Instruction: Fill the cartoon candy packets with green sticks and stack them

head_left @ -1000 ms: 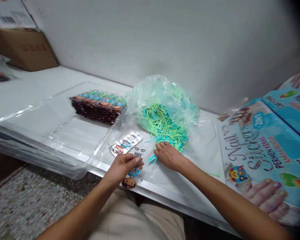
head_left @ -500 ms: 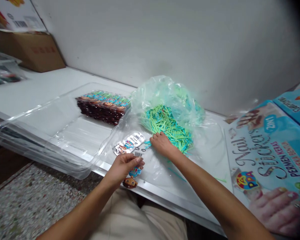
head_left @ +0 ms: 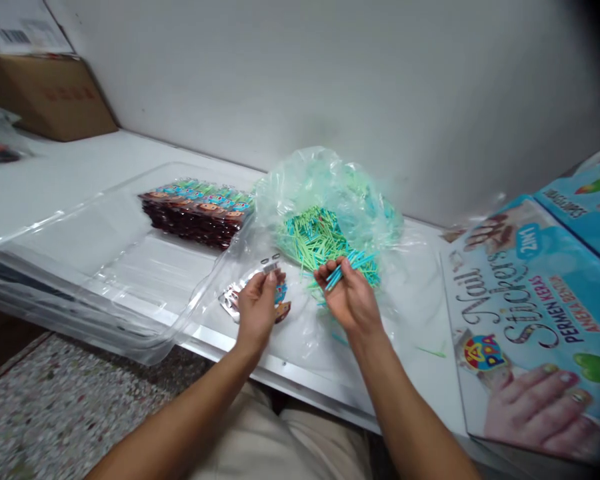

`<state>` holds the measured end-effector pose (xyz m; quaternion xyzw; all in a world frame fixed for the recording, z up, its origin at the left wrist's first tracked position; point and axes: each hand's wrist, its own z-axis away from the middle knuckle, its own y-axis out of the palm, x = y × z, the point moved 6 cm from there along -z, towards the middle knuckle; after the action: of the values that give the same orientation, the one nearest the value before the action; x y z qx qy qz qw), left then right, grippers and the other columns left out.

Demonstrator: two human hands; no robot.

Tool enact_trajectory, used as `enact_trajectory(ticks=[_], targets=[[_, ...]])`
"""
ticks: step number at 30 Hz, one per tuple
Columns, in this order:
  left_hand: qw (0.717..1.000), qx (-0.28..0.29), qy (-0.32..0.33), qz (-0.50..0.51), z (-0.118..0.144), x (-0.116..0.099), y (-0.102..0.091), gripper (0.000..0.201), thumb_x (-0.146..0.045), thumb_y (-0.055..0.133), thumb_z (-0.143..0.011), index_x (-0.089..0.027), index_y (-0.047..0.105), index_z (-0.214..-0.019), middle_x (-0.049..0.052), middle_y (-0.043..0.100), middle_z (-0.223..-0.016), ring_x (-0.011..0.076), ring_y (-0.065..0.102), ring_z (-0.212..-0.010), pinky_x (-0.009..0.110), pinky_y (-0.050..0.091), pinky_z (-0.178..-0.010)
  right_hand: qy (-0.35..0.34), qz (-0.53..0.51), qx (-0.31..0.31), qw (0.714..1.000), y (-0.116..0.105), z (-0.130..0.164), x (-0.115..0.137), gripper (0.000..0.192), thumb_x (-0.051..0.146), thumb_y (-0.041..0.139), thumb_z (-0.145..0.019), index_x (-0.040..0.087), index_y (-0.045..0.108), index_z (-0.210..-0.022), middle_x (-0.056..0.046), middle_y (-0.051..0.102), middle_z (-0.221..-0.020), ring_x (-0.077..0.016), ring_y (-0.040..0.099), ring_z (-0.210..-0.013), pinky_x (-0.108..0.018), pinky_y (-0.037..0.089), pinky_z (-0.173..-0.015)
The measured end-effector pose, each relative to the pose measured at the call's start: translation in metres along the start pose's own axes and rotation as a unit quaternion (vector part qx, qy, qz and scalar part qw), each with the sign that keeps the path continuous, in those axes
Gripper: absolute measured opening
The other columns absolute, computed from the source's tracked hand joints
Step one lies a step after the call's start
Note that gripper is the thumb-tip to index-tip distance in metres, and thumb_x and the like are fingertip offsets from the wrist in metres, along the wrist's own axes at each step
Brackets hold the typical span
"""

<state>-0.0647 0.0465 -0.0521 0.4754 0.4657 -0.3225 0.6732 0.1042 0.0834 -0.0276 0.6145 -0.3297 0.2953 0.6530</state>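
Observation:
My left hand (head_left: 257,308) holds up a small clear sticker packet (head_left: 276,288) with a cartoon figure and a barcode label. My right hand (head_left: 347,297) pinches a few blue sticks (head_left: 347,268) lifted from the pile of green and blue sticks (head_left: 316,240), which spills from an open clear plastic bag (head_left: 330,187). The two hands are close together above the white table (head_left: 70,173). Another silvery packet (head_left: 229,301) lies on the table partly under my left hand.
A clear plastic tray (head_left: 105,267) on the left holds a stack of finished packets (head_left: 197,213). Blue "Nail Stickers" boxes (head_left: 530,313) sit at the right. A cardboard box (head_left: 45,97) stands at the back left by the wall. One loose green stick (head_left: 430,351) lies near the table's edge.
My right hand has left the pile with a few blue sticks pinched in it. My left hand has raised the packet from the table's edge toward the right hand.

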Motion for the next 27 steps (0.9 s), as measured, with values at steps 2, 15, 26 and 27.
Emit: enact_trajectory(ticks=[2, 15, 26, 27], targets=[[0.999, -0.003, 0.027, 0.034, 0.001, 0.005, 0.023, 0.032, -0.045, 0.06, -0.08, -0.016, 0.065, -0.092, 0.007, 0.07, -0.096, 0.014, 0.065, -0.078, 0.021, 0.05, -0.062, 0.036, -0.084, -0.006, 0.996, 0.013, 0.022, -0.02, 0.017, 0.036, 0.07, -0.077, 0.022, 0.06, -0.076, 0.005, 0.062, -0.072, -0.0124, 0.062, -0.075, -0.033, 0.047, -0.087], [0.998, 0.06, 0.009, 0.024, 0.002, 0.001, 0.022, 0.029, -0.039, 0.066, -0.077, -0.013, 0.066, -0.091, 0.007, 0.073, -0.085, 0.0166, 0.067, -0.081, 0.027, 0.049, -0.074, 0.0, 0.6, 0.063, 0.797, -0.058, 0.083, 0.009, 0.02, 0.035, 0.036, -0.096, 0.019, 0.048, -0.1, -0.004, 0.061, -0.083, -0.0175, 0.057, -0.07, -0.031, 0.044, -0.068], [0.988, 0.128, -0.086, -0.009, 0.022, 0.0, 0.016, 0.03, -0.036, 0.075, -0.068, -0.012, 0.068, -0.085, 0.007, 0.074, -0.075, 0.0165, 0.068, -0.073, 0.027, 0.049, -0.073, 0.065, 0.902, 0.164, 0.393, -0.077, 0.103, -0.014, 0.021, 0.002, 0.037, -0.086, 0.014, 0.05, -0.096, -0.016, 0.062, -0.094, -0.0266, 0.061, -0.086, -0.031, 0.037, -0.067], [0.988, 0.125, -0.086, -0.012, 0.021, 0.0, 0.014, 0.031, -0.036, 0.076, -0.067, -0.012, 0.068, -0.085, 0.007, 0.074, -0.075, 0.0169, 0.068, -0.073, 0.028, 0.048, -0.073, 0.076, 0.895, 0.15, 0.412, -0.081, 0.102, -0.007, 0.018, 0.005, 0.036, -0.088, 0.014, 0.049, -0.096, -0.015, 0.063, -0.092, -0.0255, 0.061, -0.084, -0.03, 0.036, -0.066]])
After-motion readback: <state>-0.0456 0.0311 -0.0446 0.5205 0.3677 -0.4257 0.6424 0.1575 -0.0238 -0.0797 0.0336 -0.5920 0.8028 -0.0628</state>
